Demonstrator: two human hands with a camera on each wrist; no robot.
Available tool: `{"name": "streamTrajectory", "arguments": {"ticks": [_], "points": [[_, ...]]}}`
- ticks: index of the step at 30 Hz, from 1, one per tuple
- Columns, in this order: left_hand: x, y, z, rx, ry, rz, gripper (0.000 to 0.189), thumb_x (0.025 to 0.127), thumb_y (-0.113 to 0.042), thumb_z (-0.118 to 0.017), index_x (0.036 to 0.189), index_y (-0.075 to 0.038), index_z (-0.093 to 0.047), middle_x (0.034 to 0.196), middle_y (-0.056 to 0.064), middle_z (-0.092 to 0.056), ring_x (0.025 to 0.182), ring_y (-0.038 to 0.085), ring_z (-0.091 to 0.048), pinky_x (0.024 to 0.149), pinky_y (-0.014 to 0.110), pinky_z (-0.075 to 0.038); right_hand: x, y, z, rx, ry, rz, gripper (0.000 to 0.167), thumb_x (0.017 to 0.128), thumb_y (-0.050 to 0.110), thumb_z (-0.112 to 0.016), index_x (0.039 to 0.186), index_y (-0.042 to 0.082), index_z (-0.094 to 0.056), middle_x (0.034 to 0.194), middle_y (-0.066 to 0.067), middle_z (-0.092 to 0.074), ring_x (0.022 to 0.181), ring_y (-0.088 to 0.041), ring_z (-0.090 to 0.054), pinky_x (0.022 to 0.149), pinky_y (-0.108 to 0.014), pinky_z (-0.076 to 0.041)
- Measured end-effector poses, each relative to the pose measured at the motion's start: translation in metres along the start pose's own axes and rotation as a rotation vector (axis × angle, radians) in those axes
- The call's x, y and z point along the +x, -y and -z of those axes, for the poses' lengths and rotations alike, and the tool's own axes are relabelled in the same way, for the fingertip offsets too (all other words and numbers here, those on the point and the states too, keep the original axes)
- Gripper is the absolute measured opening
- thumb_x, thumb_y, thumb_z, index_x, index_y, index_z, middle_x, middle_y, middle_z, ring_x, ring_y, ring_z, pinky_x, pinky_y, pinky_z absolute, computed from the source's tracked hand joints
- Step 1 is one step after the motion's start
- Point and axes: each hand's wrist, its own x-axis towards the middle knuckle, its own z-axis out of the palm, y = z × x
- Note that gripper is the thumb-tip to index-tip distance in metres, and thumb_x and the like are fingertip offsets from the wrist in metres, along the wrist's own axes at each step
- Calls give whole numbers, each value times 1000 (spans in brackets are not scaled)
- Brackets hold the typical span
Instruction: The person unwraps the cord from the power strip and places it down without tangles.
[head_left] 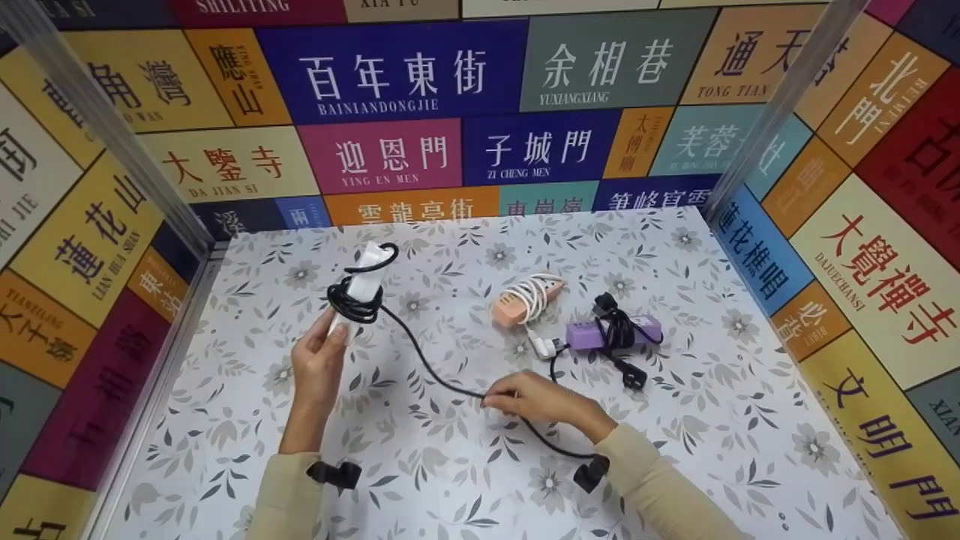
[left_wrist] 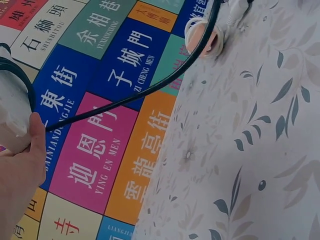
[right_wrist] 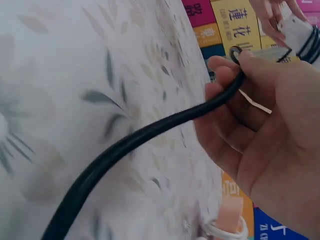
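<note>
My left hand (head_left: 319, 358) grips the lower end of a white power strip (head_left: 366, 279), holding it tilted up over the table. A black cord (head_left: 424, 352) is wound several times around the strip's middle, with one loose loop near its top. From the coils the cord stretches across to my right hand (head_left: 541, 399), which pinches it between thumb and fingertips. In the right wrist view the cord (right_wrist: 160, 122) passes out of the pinch in a long curve. Beyond that hand it runs toward the right sleeve, where its end is hidden.
Behind the right hand lie an orange power strip (head_left: 510, 309) wrapped in white cord and a purple power strip (head_left: 581, 335) wrapped in black cord. A white plug (head_left: 546, 346) sits between them. Printed panels (head_left: 390, 71) wall the floral table (head_left: 420, 465) at back and sides.
</note>
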Motion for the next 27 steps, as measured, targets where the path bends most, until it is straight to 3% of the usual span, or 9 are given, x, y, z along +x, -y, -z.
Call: {"name": "streamTrajectory", "arguments": {"ticks": [5, 8, 12, 15, 19, 23, 27], "points": [[0, -3, -4, -51, 26, -1, 57, 97, 5, -45, 147, 21, -24, 159, 33, -23, 135, 9, -51, 111, 17, -42, 10, 0, 28, -12, -151, -38, 25, 101, 28, -60, 98, 13, -79, 68, 3, -57, 57, -2, -45, 54, -18, -39], [-1, -3, -6, -49, 57, 4, 59, 97, 5, -44, 149, 20, -20, 161, 32, -19, 149, 23, -34, 113, 18, -40, 17, -1, 39, -48, -229, -35, 24, 100, 27, -62, 96, 11, -79, 65, 7, -51, 56, -1, -42, 54, -18, -37], [-4, 0, -8, -28, 95, 13, 61, 97, 4, -45, 149, 19, -17, 162, 32, -15, 153, 37, -16, 114, 18, -38, 27, 1, 51, -56, -349, -10, 25, 99, 25, -63, 92, 6, -78, 62, 5, -46, 56, -3, -38, 54, -19, -34], [-7, 2, -8, 28, 106, 22, 62, 98, 2, -47, 149, 20, -18, 162, 33, -15, 154, 38, -14, 114, 17, -38, 35, 4, 61, -39, -437, -3, 24, 98, 24, -64, 97, 5, -79, 68, -4, -60, 61, -5, -44, 57, -20, -39], [-9, 6, -7, 107, 88, 30, 61, 97, 0, -50, 148, 19, -24, 160, 34, -19, 154, 39, -15, 117, 22, -34, 44, 11, 76, -51, -520, 27, 23, 98, 22, -64, 105, 7, -79, 94, -12, -75, 74, -7, -56, 70, -23, -48], [-10, 8, -6, 145, 79, 35, 60, 96, -1, -51, 147, 19, -27, 159, 34, -22, 153, 39, -16, 121, 29, -29, 51, 23, 91, -37, -566, 59, 25, 99, 21, -62, 106, 4, -78, 95, -15, -74, 73, -11, -55, 67, -23, -46], [-8, 9, -5, 143, 110, 57, 60, 98, -2, -50, 148, 20, -24, 160, 35, -19, 154, 38, -13, 120, 25, -29, 53, 36, 105, 39, -616, 72, 24, 99, 19, -63, 108, 3, -78, 92, -16, -72, 71, -12, -52, 64, -21, -44]]}}
